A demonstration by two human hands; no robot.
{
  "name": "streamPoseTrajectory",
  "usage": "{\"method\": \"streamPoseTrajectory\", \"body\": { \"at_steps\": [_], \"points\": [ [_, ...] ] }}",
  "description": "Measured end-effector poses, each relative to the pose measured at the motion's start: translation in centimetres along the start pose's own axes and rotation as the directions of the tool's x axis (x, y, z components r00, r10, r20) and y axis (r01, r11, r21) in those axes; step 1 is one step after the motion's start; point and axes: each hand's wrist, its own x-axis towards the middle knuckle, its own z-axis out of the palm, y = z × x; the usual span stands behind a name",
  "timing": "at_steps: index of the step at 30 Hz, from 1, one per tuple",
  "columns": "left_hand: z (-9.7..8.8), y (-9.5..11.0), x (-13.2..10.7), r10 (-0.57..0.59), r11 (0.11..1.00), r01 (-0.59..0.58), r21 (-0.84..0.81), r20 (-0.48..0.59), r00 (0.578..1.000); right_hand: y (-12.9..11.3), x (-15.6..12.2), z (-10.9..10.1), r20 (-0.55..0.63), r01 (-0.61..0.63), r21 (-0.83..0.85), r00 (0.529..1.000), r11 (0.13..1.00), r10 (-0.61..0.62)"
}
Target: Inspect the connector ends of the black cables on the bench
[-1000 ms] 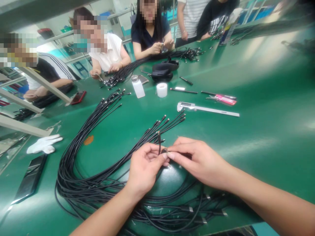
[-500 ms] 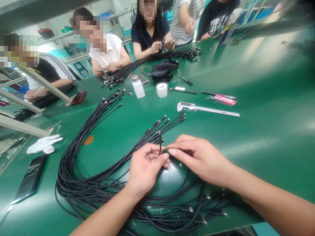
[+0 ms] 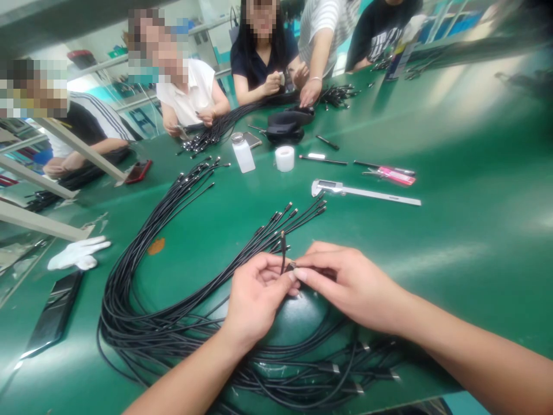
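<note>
Both hands pinched on one cable end.

Left hand [image 3: 254, 297] and right hand [image 3: 352, 282] closed fingertip to fingertip on connector [image 3: 288, 266] of cable [image 3: 282, 249], raised just above coiled bundle [image 3: 142, 323] on green counter [image 3: 453, 230]; caliper [image 3: 363, 191] well beyond.

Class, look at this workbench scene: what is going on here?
A person's left hand and right hand pinch the end of one black cable between their fingertips, above a looped bundle of black cables on the green table. A caliper lies beyond. Other people handle cables at the far side.
</note>
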Motion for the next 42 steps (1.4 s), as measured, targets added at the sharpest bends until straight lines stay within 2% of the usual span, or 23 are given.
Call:
{"method": "streamPoseTrajectory", "body": {
  "at_steps": [6, 15, 20, 23, 26, 32, 42],
  "points": [
    [0.06, -0.05, 0.02, -0.002, 1.0, 0.002, 0.02, -0.002, 1.0, 0.05, 0.0, 0.05, -0.011, -0.024, -0.01, 1.0, 1.0, 0.024],
    [-0.26, -0.07, 0.02, -0.009, 0.998, 0.008, 0.058, 0.012, 1.0, 0.41, 0.09, -0.3, -0.129, -0.067, -0.044, 0.99, 0.997, 0.061],
    [-0.05, -0.28, 0.04, -0.053, 0.999, 0.052, 0.017, 0.089, 0.995, 0.57, 0.16, -0.12, -0.124, -0.033, -0.073, 0.992, 0.997, 0.024],
    [0.05, -0.44, 0.07, -0.103, 0.994, 0.105, -0.009, 0.139, 0.985, 0.69, 0.32, -0.22, -0.211, -0.051, -0.041, 0.977, 0.998, 0.042],
    [0.04, -0.47, 0.06, -0.144, 0.988, 0.151, -0.024, 0.183, 0.972, 0.76, 0.33, -0.29, -0.28, -0.093, 0.078, 0.953, 0.993, 0.112],
    [-0.13, -0.57, -0.1, -0.172, 0.985, 0.174, 0.022, 0.293, 0.94, 0.3, 0.19, -0.23, -0.232, -0.11, 0.195, 0.96, 0.975, 0.155],
    [0.0, -0.87, -0.15, -0.171, 0.983, 0.182, -0.005, 0.331, 0.928, 0.44, -0.01, -0.16, -0.208, -0.102, 0.167, 0.969, 0.981, 0.136]
  ]
}}
